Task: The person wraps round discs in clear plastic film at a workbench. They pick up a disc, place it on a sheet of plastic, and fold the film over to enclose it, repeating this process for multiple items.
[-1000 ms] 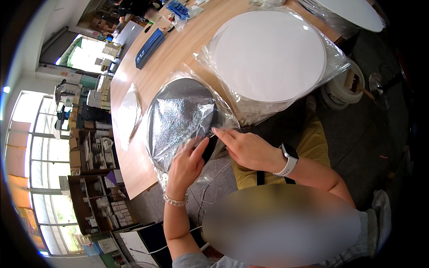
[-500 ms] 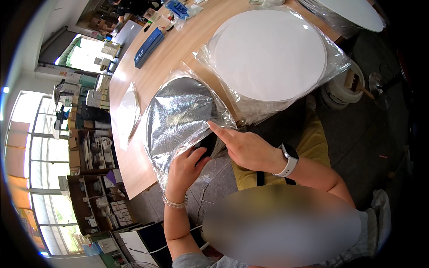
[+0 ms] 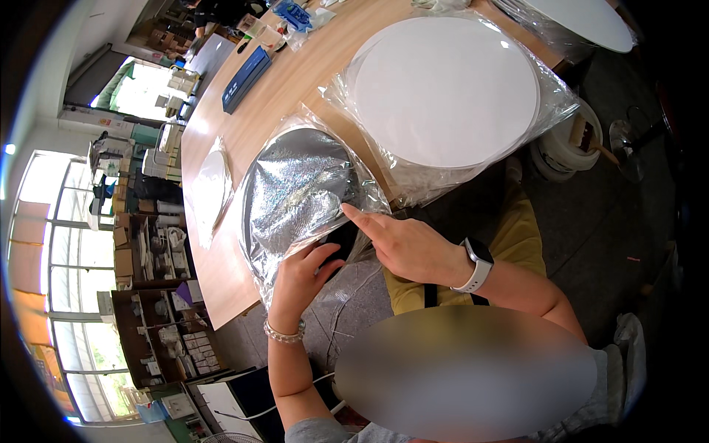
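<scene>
One silver disc (image 3: 295,188) in a clear bag overhangs the worktop (image 3: 288,88) edge, left hand (image 3: 303,277) fingers grasping its near rim, right hand (image 3: 402,244) pointing onto it, beside one bagged white disc (image 3: 443,88).

Clear plastic bag (image 3: 295,199) at the near table edge, wrapped round a crinkled silver disc. Just right of it, a larger clear bag (image 3: 450,96) over a big white round panel. Farther left on the tabletop, a small flat clear packet (image 3: 210,188). Up the table, long dark-blue box (image 3: 246,77). Top right corner, another bagged white disc (image 3: 583,18).
</scene>
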The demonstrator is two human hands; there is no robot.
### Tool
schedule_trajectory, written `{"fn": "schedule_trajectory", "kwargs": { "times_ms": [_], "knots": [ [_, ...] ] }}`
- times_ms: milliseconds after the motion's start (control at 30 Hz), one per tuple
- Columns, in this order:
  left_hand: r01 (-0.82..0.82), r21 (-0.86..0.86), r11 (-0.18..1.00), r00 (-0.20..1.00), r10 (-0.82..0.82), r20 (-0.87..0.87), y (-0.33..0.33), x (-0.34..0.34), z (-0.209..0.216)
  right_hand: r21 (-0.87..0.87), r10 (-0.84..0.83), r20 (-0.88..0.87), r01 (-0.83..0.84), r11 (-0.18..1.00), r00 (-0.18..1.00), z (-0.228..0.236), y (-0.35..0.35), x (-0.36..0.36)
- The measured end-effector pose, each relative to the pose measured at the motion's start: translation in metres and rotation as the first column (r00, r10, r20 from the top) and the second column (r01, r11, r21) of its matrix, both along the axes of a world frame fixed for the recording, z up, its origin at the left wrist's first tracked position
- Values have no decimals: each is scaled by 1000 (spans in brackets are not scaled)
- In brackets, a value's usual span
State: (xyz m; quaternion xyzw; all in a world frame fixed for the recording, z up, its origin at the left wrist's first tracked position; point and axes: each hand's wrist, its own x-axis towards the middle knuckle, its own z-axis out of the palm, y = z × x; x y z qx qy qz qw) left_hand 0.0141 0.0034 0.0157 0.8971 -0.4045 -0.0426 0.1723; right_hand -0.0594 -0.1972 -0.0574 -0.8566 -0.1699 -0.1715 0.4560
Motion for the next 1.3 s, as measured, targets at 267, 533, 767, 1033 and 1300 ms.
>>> {"fn": "schedule_trajectory", "kwargs": {
  "times_ms": [267,533,767,1033,1300],
  "knots": [
    [45,8,999,988,-45,150,-5,-6,3,13,-6,5,6,1000,1000,-2,-1,0],
    [-51,104,993,938,12,348,6,-7,-14,18,2,-14,-2,1000,1000,3,4,0],
    [-12,3,1000,942,11,334,5,-4,-7,128,25,-34,-21,992,999,2,16,3],
    [20,38,999,947,-31,319,4,-10,-5,802,411,-376,70,593,831,21,33,7],
    [-141,60,988,975,128,184,26,-8,-18,884,645,-468,308,352,604,25,54,36]
  ]
}}
